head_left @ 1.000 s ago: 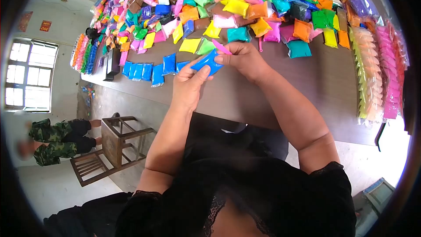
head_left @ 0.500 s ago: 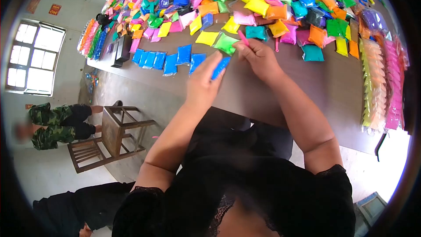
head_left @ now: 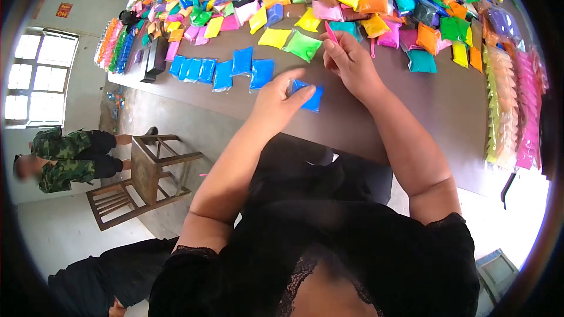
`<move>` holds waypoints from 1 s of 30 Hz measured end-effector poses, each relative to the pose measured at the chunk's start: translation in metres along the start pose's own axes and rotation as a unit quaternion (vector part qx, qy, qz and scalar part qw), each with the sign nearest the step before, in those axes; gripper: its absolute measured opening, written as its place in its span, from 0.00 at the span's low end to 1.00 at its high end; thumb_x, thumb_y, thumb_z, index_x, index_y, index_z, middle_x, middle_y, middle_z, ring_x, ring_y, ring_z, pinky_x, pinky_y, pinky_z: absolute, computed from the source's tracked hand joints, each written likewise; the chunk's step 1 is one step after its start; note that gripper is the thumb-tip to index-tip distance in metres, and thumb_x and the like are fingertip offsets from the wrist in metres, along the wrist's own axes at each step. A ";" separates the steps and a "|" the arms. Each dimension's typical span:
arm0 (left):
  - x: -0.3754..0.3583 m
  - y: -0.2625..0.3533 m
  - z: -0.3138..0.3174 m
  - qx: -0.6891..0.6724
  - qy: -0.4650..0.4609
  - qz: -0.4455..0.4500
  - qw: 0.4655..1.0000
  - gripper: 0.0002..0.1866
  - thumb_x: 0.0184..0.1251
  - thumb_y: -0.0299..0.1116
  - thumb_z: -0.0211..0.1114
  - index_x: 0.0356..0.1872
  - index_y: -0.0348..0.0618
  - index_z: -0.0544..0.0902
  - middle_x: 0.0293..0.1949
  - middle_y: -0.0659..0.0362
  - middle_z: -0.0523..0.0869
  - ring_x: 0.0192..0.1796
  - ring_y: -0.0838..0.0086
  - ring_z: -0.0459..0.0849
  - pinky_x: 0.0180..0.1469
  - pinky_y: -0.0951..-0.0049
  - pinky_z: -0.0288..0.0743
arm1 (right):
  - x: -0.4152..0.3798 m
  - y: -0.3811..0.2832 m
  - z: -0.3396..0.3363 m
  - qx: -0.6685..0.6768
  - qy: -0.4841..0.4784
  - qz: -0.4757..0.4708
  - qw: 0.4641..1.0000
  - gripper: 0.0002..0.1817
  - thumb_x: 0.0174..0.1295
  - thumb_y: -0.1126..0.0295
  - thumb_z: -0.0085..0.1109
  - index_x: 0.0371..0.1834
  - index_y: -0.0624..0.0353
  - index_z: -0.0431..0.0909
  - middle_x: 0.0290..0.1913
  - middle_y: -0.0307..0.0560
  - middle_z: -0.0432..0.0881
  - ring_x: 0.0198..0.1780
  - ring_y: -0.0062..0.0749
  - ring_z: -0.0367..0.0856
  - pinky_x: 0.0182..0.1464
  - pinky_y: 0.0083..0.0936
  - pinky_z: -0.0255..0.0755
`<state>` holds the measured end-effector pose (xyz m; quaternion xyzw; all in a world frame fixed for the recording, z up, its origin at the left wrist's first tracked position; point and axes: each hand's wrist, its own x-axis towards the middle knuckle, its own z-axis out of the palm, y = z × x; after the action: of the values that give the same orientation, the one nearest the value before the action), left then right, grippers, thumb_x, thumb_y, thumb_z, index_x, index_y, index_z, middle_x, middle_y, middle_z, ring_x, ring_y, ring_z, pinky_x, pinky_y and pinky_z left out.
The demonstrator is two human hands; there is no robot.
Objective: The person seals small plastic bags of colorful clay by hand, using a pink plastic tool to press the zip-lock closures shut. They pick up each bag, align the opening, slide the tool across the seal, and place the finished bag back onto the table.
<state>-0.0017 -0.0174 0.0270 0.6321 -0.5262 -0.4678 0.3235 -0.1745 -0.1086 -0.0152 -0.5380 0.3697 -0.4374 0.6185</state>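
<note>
Above the near part of the brown, smooth-topped desk (head_left: pixel 376 117), a small, flat blue packet in clear plastic (head_left: pixel 313 101) is grasped by the left hand (head_left: pixel 277 97), with the thumb laid across its upper face. Whether the packet is lifted fully off the surface cannot be told. Because only part of it is covered by the thumb, it could be let slip if the film is slick and the pinch is loosened.

Just beyond, a thin, pointed pink strip, apparently plastic (head_left: pixel 331 33), is pinched upright in the right hand (head_left: pixel 349 63), apart from the packet. Should its tip be brought against the film, a puncture might be caused.

Left of the packet, similar blue packets (head_left: pixel 223 76) are laid out in an uneven line; some are set touching or overlapping, so the line could be knocked askew by the left wrist or by a packet put down carelessly.

Farther out, a yellow packet (head_left: pixel 274 37) and a bright green packet (head_left: pixel 304 46) are found at the edge of a loose, many-coloured heap of packets (head_left: pixel 358 3). If the heap were brushed by the right hand, packets could be slid forward and colours mixed.
</note>
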 end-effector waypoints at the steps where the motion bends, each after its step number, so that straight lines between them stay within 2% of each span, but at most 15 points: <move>1: 0.003 -0.004 0.001 0.187 0.072 0.066 0.978 0.22 0.64 0.39 0.70 0.56 0.40 0.80 0.43 0.52 0.84 0.40 0.61 0.84 0.40 0.63 0.76 | 0.000 -0.002 0.000 0.035 0.007 0.013 0.999 0.14 0.73 0.61 0.55 0.53 0.60 0.77 0.29 0.34 0.75 0.31 0.15 0.70 0.33 0.16 0.65; 2: 0.006 -0.006 0.001 0.365 0.141 0.130 0.911 0.23 0.62 0.40 0.71 0.55 0.40 0.80 0.42 0.52 0.84 0.41 0.61 0.83 0.41 0.63 0.76 | -0.001 -0.004 -0.001 0.033 0.010 0.014 0.999 0.14 0.73 0.61 0.55 0.53 0.60 0.77 0.29 0.34 0.75 0.31 0.15 0.70 0.33 0.16 0.65; 3: 0.008 -0.004 -0.003 0.453 0.221 0.239 0.830 0.20 0.59 0.36 0.72 0.50 0.40 0.82 0.42 0.53 0.84 0.42 0.59 0.83 0.45 0.61 0.77 | -0.001 -0.004 -0.002 -0.027 -0.001 -0.018 0.999 0.14 0.73 0.61 0.55 0.52 0.61 0.78 0.29 0.35 0.76 0.31 0.16 0.71 0.34 0.16 0.66; 4: 0.008 -0.004 -0.005 0.452 0.217 0.241 0.831 0.20 0.59 0.36 0.72 0.50 0.40 0.82 0.42 0.53 0.84 0.42 0.59 0.83 0.45 0.61 0.77 | -0.001 -0.004 -0.003 -0.086 -0.013 -0.049 0.995 0.14 0.73 0.62 0.55 0.50 0.61 0.78 0.29 0.35 0.76 0.32 0.16 0.72 0.35 0.17 0.68; 5: 0.006 -0.005 -0.007 0.437 0.192 0.306 0.824 0.18 0.58 0.34 0.73 0.49 0.40 0.83 0.43 0.53 0.84 0.44 0.58 0.82 0.46 0.61 0.76 | -0.001 -0.003 -0.005 -0.129 -0.015 -0.044 0.991 0.13 0.70 0.62 0.59 0.41 0.64 0.79 0.30 0.42 0.79 0.32 0.23 0.77 0.37 0.25 0.71; 7: -0.003 -0.011 -0.007 0.413 0.107 0.384 0.819 0.16 0.56 0.30 0.73 0.46 0.40 0.84 0.48 0.52 0.83 0.49 0.56 0.81 0.51 0.60 0.76 | -0.001 0.001 -0.008 -0.166 -0.033 -0.062 0.984 0.13 0.68 0.63 0.61 0.42 0.63 0.80 0.31 0.44 0.81 0.34 0.25 0.78 0.38 0.27 0.72; 12: -0.019 -0.032 0.007 0.389 0.086 0.360 0.844 0.19 0.55 0.33 0.74 0.48 0.38 0.84 0.51 0.52 0.81 0.51 0.55 0.80 0.55 0.59 0.75 | -0.004 -0.010 -0.013 -0.259 -0.051 -0.088 0.960 0.12 0.65 0.64 0.64 0.41 0.63 0.82 0.35 0.48 0.84 0.38 0.32 0.81 0.41 0.30 0.74; 14: -0.020 -0.029 0.008 0.401 0.091 0.359 0.838 0.19 0.55 0.33 0.74 0.48 0.38 0.84 0.51 0.52 0.81 0.52 0.55 0.80 0.55 0.59 0.75 | -0.005 -0.028 -0.019 -0.219 -0.118 -0.019 0.968 0.09 0.64 0.68 0.64 0.39 0.64 0.82 0.33 0.42 0.83 0.36 0.23 0.78 0.41 0.24 0.73; 18: -0.018 -0.029 0.009 0.415 0.097 0.368 0.826 0.19 0.55 0.33 0.74 0.48 0.38 0.84 0.49 0.53 0.81 0.50 0.56 0.80 0.53 0.60 0.75 | -0.005 -0.030 -0.029 -0.247 -0.183 0.015 0.951 0.09 0.61 0.67 0.64 0.35 0.64 0.82 0.31 0.43 0.84 0.35 0.25 0.80 0.40 0.26 0.74; 20: -0.019 -0.027 0.010 0.436 0.107 0.349 0.822 0.19 0.54 0.33 0.74 0.47 0.38 0.84 0.45 0.54 0.80 0.46 0.58 0.79 0.49 0.61 0.74 | -0.010 -0.030 -0.022 -0.299 -0.239 -0.022 0.924 0.09 0.59 0.67 0.63 0.34 0.62 0.82 0.30 0.47 0.84 0.34 0.31 0.81 0.39 0.28 0.74; 21: -0.018 -0.027 0.011 0.436 0.108 0.349 0.822 0.19 0.54 0.33 0.74 0.47 0.38 0.84 0.45 0.54 0.80 0.46 0.58 0.79 0.49 0.61 0.74 | -0.011 -0.029 -0.018 -0.372 -0.212 -0.042 0.903 0.09 0.58 0.65 0.64 0.34 0.61 0.82 0.32 0.50 0.85 0.34 0.38 0.83 0.39 0.32 0.75; 22: -0.017 -0.027 0.010 0.433 0.111 0.353 0.821 0.19 0.54 0.33 0.75 0.46 0.39 0.84 0.43 0.55 0.79 0.45 0.59 0.78 0.48 0.61 0.74 | -0.011 -0.024 -0.016 -0.371 -0.212 -0.042 0.903 0.09 0.58 0.65 0.64 0.34 0.61 0.82 0.32 0.50 0.85 0.34 0.38 0.83 0.39 0.32 0.75; 24: -0.016 -0.027 0.010 0.431 0.114 0.357 0.821 0.18 0.54 0.33 0.75 0.46 0.39 0.84 0.42 0.55 0.79 0.43 0.59 0.78 0.47 0.61 0.73 | -0.012 -0.017 -0.013 -0.474 -0.112 -0.114 0.866 0.08 0.58 0.65 0.63 0.33 0.58 0.82 0.33 0.50 0.84 0.36 0.45 0.83 0.39 0.36 0.75; 27: -0.016 -0.027 0.010 0.432 0.113 0.362 0.818 0.17 0.53 0.33 0.75 0.45 0.39 0.84 0.41 0.56 0.78 0.43 0.59 0.77 0.47 0.62 0.73 | -0.012 -0.024 -0.012 -0.401 -0.118 -0.095 0.904 0.08 0.58 0.64 0.61 0.32 0.56 0.82 0.32 0.48 0.84 0.37 0.47 0.83 0.39 0.39 0.76; 30: -0.016 -0.029 0.010 0.446 0.102 0.350 0.817 0.19 0.55 0.33 0.73 0.48 0.40 0.83 0.43 0.55 0.77 0.44 0.59 0.77 0.47 0.61 0.73 | -0.019 -0.016 0.000 -0.451 -0.141 -0.123 0.873 0.07 0.59 0.64 0.60 0.32 0.55 0.81 0.32 0.47 0.84 0.37 0.47 0.83 0.39 0.40 0.76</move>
<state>-0.0005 0.0062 0.0014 0.5244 -0.8271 0.0307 0.2000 -0.1839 -0.0912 0.0005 -0.8556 0.3669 -0.2150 0.2952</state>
